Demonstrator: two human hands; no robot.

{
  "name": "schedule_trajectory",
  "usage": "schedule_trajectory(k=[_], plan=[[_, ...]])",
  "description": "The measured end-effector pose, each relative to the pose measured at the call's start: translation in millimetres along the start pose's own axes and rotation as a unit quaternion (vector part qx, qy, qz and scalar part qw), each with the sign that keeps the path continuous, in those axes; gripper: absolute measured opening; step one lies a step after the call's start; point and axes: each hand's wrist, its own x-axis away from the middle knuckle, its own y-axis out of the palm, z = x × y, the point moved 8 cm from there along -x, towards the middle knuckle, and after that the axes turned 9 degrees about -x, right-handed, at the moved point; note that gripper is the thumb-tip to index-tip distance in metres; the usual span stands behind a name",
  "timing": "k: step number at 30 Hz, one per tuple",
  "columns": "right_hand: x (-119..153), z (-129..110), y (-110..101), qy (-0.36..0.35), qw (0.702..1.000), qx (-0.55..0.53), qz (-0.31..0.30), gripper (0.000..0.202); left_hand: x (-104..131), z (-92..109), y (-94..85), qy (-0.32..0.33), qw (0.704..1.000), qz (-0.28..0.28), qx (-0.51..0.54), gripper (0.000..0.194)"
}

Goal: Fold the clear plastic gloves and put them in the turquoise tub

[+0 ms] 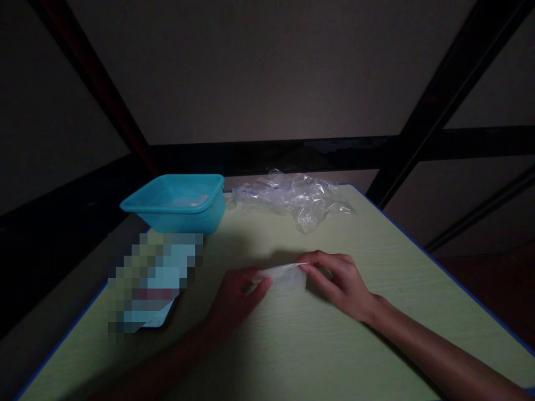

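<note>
Between my two hands a small, thin, whitish translucent plastic bag [286,277] is stretched just over the middle of the table. My left hand [240,295] pinches its left end between thumb and fingers. At the upper right corner, the thumb and index finger of my right hand [334,278] are closed on the bag's edge. Whether anything lies inside the bag I cannot tell in this dim light.
A turquoise plastic basin [217,214] stands at the table's back left. Crumpled clear plastic [301,197] lies along the far edge. A partly pixelated flat object [161,314] rests at the left. The pale wooden table [376,250] has blue edging; a panelled wall rises behind.
</note>
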Motion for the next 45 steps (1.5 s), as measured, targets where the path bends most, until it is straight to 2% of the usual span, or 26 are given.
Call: schedule_trajectory(k=[3,6,10,12,17,24,29,32,34,38,41,45], plan=[[0,14,0,0.076,0.994,-0.075,0.036,0.015,-2,-8,5.8,-0.053,0.995,-0.030,0.079,0.020],[3,29,4,0.142,0.974,-0.166,0.061,0.018,-3,-11,10.9,-0.088,0.985,-0.058,0.140,0.020],[4,33,16,0.146,0.954,-0.260,0.041,0.032,-5,-13,11.9,-0.121,0.972,-0.057,0.195,0.019],[5,31,21,0.133,0.946,-0.295,0.026,0.032,-6,-16,11.3,-0.134,0.969,-0.051,0.204,0.020],[7,37,29,0.166,0.944,-0.285,0.006,0.021,-5,-18,11.9,-0.139,0.969,-0.058,0.198,0.025],[8,45,25,0.207,0.944,-0.257,0.028,0.027,-5,-21,16.8,-0.151,0.963,-0.073,0.210,0.031],[8,42,22,0.190,0.951,-0.242,0.013,0.023,-6,-21,11.6,-0.099,0.967,-0.063,0.226,0.039],[8,35,28,0.178,0.952,-0.244,-0.043,0.020,-6,-24,8.9,-0.092,0.963,-0.049,0.247,0.043],[8,32,34,0.180,0.948,-0.248,-0.088,0.019,-5,-22,12.1,-0.077,0.959,-0.067,0.263,0.042],[9,30,42,0.186,0.933,-0.267,-0.154,0.020,3,-11,22.5,-0.002,0.950,-0.132,0.284,0.034],[10,32,44,0.197,0.919,-0.291,-0.180,0.019,9,-6,30.4,0.025,0.952,-0.184,0.243,0.023],[11,32,47,0.205,0.902,-0.317,-0.209,0.019,8,2,29.3,0.060,0.965,-0.184,0.177,0.006]])
